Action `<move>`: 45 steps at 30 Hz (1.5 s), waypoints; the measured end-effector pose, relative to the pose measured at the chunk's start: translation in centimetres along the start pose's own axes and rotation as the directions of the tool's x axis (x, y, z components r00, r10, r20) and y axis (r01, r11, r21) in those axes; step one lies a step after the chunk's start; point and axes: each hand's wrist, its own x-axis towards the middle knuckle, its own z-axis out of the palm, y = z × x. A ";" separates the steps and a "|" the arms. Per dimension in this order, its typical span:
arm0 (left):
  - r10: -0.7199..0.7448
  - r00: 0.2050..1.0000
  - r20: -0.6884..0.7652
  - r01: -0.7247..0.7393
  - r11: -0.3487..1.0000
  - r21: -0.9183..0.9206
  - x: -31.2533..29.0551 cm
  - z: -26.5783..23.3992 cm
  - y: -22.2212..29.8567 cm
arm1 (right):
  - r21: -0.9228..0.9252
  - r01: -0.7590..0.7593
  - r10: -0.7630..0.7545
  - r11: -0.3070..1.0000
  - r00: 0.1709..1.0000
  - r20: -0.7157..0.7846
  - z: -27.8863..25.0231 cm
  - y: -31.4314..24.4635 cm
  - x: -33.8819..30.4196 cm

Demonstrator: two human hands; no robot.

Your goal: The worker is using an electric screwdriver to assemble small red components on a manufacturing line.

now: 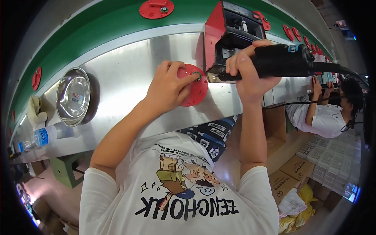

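Note:
My left hand (pixel 166 88) lies over a flat red disc (pixel 198 93) on the metal worktop, its fingers bent and holding the disc's left part. The index finger reaches onto a small round green part (pixel 198 76) on the disc. My right hand (pixel 252 80) is wrapped round a black electric screwdriver (pixel 280 62), held nearly level with its tip end toward the left. That tip is at the front of a red and black box (pixel 216 43), likely a screw feeder; whether they touch I cannot tell.
On the left are a round steel bowl (pixel 62 98), a plastic water bottle (pixel 39 138) and a pale glove (pixel 36 111). Several red discs, one of them (pixel 156 8) ahead, lie along the green belt (pixel 105 29). A co-worker (pixel 325 117) works at right. The screwdriver's black cable (pixel 340 69) runs right.

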 end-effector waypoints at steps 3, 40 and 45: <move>-0.001 1.000 -0.008 0.001 1.000 0.017 -0.1 0.0 -0.3 | -0.058 -0.020 0.024 0.998 0.998 0.054 0.4 1.2 -0.6; 0.032 0.999 -0.020 -0.032 0.999 0.032 -0.6 0.2 -0.6 | -0.128 -0.063 0.086 0.990 0.979 0.184 1.0 4.7 -2.5; 0.034 0.999 -0.033 -0.033 0.999 0.037 -0.4 0.3 -0.6 | -0.070 -0.157 0.164 0.985 0.980 0.113 1.2 4.3 -2.4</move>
